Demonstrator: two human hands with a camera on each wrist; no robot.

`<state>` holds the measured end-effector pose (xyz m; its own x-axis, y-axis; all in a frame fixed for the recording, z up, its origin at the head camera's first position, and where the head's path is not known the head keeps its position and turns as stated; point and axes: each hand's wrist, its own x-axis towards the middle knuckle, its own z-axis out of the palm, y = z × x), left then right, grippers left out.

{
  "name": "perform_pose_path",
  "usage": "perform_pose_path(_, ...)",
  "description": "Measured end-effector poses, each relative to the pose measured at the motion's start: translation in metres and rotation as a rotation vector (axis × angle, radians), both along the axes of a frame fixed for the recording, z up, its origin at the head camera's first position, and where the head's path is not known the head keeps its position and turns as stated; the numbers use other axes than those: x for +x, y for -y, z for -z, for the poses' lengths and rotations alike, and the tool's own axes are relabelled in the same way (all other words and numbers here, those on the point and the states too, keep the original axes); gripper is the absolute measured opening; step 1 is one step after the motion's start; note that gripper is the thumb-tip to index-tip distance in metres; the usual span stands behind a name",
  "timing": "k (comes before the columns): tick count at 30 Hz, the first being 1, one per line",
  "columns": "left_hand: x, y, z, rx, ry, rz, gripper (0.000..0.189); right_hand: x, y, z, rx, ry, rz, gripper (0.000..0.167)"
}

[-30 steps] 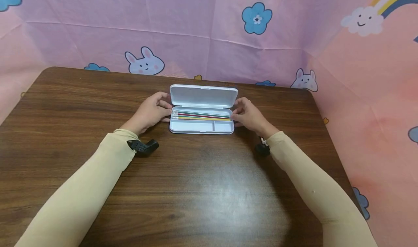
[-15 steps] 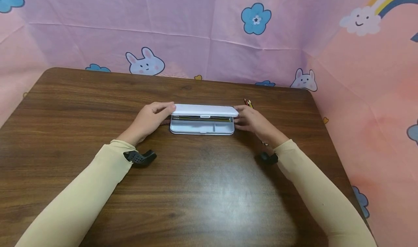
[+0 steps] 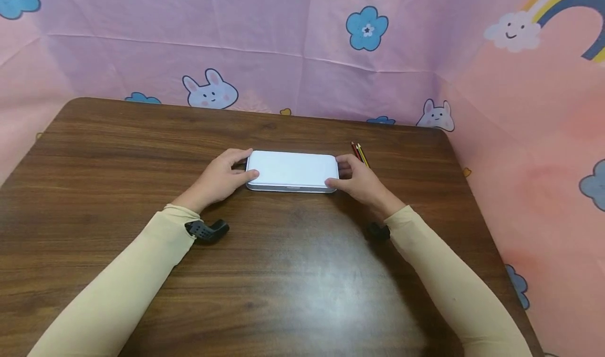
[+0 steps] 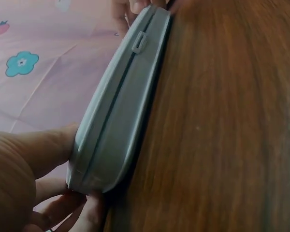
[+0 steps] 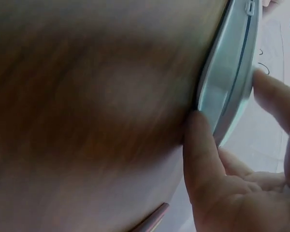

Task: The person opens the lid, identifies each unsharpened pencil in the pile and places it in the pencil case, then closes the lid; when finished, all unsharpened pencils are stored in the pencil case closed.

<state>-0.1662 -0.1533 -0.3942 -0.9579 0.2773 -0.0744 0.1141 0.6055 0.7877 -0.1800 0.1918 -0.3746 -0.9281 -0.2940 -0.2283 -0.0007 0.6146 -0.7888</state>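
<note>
A white pencil case (image 3: pixel 291 168) lies on the brown table with its lid down over the base. My left hand (image 3: pixel 215 179) holds its left end, thumb on top of the lid and fingers around the end. At the opposite end my right hand (image 3: pixel 363 185) grips it the same way, thumb on the lid near the front corner. In the left wrist view a thin dark seam runs along the front of the case, crossed by a small clasp (image 4: pixel 139 42). The case's contents are hidden under the lid.
Several pencils (image 3: pixel 361 154) lie on the table just behind my right hand, partly hidden by it. The wooden table (image 3: pixel 283 273) reaches back to a pink and purple cloth backdrop (image 3: pixel 264 47) with cartoon prints.
The lid, upright a second ago over pencils in the case, has swung forward and down onto the base. My thumbs have moved onto the lid, and the loose pencils behind have come into view.
</note>
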Motion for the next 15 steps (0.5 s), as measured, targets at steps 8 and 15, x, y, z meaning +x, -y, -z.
perform_pose_path(8, -0.005, -0.001, 0.0, -0.005, 0.005, 0.016, 0.069, -0.006, 0.004, 0.003, -0.001, -0.029, 0.029, 0.07)
perform_pose_path(15, -0.005, 0.014, -0.006, 0.008, -0.022, -0.007, 0.07, -0.005, -0.009, -0.002, -0.061, -0.077, -0.027, 0.052)
